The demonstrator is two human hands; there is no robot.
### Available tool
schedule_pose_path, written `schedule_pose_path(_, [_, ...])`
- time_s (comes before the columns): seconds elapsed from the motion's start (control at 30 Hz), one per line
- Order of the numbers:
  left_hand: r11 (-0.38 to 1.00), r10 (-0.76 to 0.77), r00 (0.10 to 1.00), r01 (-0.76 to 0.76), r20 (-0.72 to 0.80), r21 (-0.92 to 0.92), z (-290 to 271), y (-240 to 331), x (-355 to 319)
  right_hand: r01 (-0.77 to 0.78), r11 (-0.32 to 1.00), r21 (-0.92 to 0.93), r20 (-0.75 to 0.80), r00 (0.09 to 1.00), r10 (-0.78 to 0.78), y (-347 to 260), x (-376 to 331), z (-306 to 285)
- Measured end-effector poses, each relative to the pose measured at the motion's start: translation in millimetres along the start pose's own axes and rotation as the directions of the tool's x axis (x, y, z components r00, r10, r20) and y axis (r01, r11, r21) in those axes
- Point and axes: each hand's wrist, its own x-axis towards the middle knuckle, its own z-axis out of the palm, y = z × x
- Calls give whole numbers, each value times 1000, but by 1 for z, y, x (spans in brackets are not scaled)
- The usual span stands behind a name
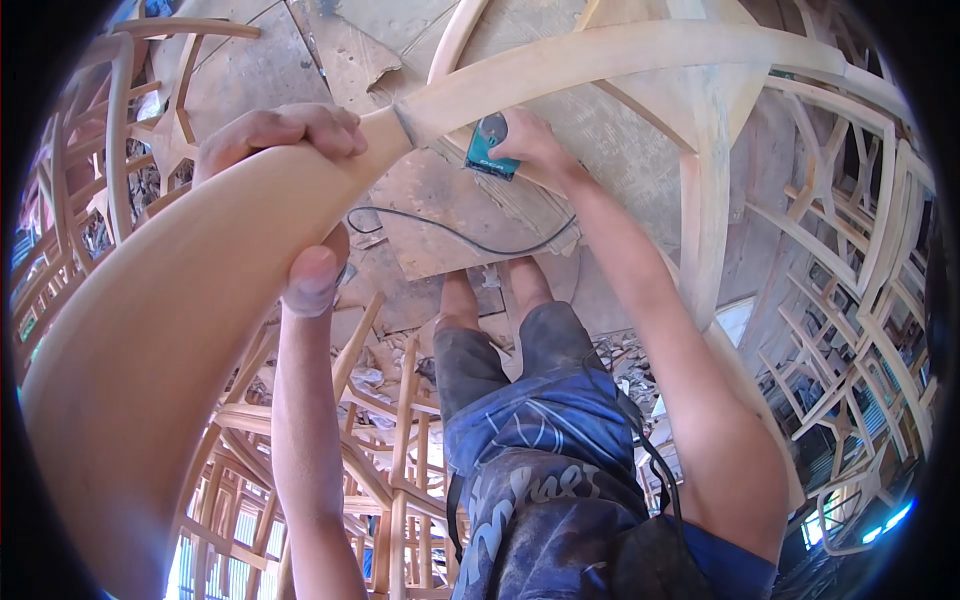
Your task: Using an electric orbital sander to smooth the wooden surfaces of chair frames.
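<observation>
A pale, unpainted wooden chair frame spreads across the view, its broad curved back rail (190,240) sweeping up from the lower left. My left hand (275,138) is wrapped around this rail near a joint, fingers over the far edge and thumb on the near side. Beyond the joint, a slimmer curved rail (620,52) runs to the right. Below that rail, my right hand (533,140) is closed around a teal and black power sander (490,162). Whether the sander's pad touches wood cannot be made out.
A dark cable (450,230) loops over flattened cardboard (420,205) on the floor, close to my feet. Stacked bare chair frames crowd the left (120,130), the right (860,260) and the area behind my left forearm (400,480). Wood scraps and debris lie among them.
</observation>
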Motion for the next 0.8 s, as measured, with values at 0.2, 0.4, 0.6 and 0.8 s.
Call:
schedule_pose_path(0.2, [999, -36, 999, 37, 17, -22, -4, -3, 1, 73, 994, -84, 133, 989, -61, 37, 57, -3])
schedule_pose_path(0.4, [1000, -1, 996, 4, 94, -25, -11, 0, 1, 154, 982, 105, 100, 981, -165, 52, 57, 6])
schedule_pose_path(0.6, [999, 34, 991, -33, 130, -13, -15, -2, 4, 125, 984, 126, 111, 984, -139, 45, 64, 5])
schedule_pose_path(0.8, [997, 14, 976, 2, 217, -71, -20, -3, 5, 154, 986, 66, 7, 988, -155, 45, 58, 9])
